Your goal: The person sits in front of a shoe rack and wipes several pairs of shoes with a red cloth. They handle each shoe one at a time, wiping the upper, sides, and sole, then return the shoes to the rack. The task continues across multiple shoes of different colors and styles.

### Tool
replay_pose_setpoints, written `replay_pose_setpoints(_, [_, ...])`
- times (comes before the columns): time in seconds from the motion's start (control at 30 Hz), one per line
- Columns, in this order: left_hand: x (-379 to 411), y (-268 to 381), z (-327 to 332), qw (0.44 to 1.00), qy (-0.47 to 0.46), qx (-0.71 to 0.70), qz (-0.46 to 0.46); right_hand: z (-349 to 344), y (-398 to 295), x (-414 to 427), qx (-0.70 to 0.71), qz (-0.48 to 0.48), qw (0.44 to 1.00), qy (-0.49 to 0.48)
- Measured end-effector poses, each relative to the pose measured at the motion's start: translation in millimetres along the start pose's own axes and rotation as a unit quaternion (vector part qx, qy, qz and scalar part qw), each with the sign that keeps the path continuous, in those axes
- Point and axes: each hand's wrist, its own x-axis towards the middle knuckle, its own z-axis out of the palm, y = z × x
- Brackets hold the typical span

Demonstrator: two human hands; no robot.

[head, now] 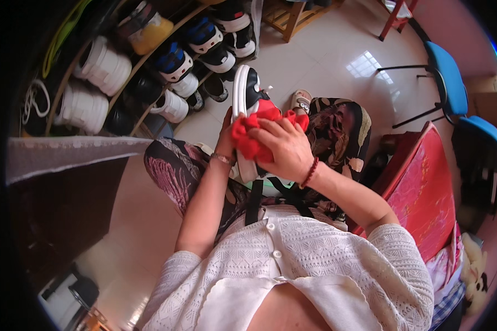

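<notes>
A sneaker (241, 89) with a thick white sole and black, white and red upper is held on its side above my knees. My left hand (225, 138) grips it from the left, along the sole; part of that hand is hidden behind the shoe. In my right hand (288, 147) is a bunched red cloth (252, 138), pressed against the shoe's upper. The cloth covers the middle of the shoe. The sneaker's heel or toe end below the cloth is only partly visible.
A shoe rack (143, 62) with several sneakers stands at upper left, its curtain (78, 155) hanging nearer. Blue chairs (447, 78) stand at right. A red patterned cover (422, 194) lies beside my right arm. A wooden stand (294, 20) is at the far side on the tiled floor (319, 49).
</notes>
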Motion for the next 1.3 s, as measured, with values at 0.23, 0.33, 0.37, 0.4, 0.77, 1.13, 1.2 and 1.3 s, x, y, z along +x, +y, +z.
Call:
replay_pose_setpoints(0.23, [14,-13,-23,0.988,0.06,-0.134,-0.037,8,-18,-11,-0.021,-0.074,0.997,-0.005])
replay_pose_setpoints(0.33, [8,-33,-38,0.992,0.034,-0.118,0.015,16,1,20,-0.007,-0.046,0.998,0.047])
replay_pose_setpoints(0.37, [12,-43,-46,0.993,0.027,-0.094,0.061,19,8,32,-0.01,-0.028,0.997,0.064])
replay_pose_setpoints(0.4, [6,-23,-12,0.996,0.059,-0.064,-0.005,22,30,40,-0.032,0.003,0.995,0.091])
replay_pose_setpoints(0.77, [27,-31,-47,0.993,0.036,-0.111,-0.005,8,-22,4,0.037,-0.113,0.993,-0.012])
replay_pose_setpoints(1.13, [2,4,-2,0.993,0.051,-0.081,-0.072,-14,79,41,0.21,0.152,0.961,0.091])
replay_pose_setpoints(1.2, [2,-3,-10,0.979,0.013,-0.165,-0.116,-15,85,37,0.513,0.247,0.819,0.068])
replay_pose_setpoints(1.3, [7,-13,-19,0.966,-0.014,-0.209,-0.149,-4,88,28,0.619,0.312,0.721,0.024])
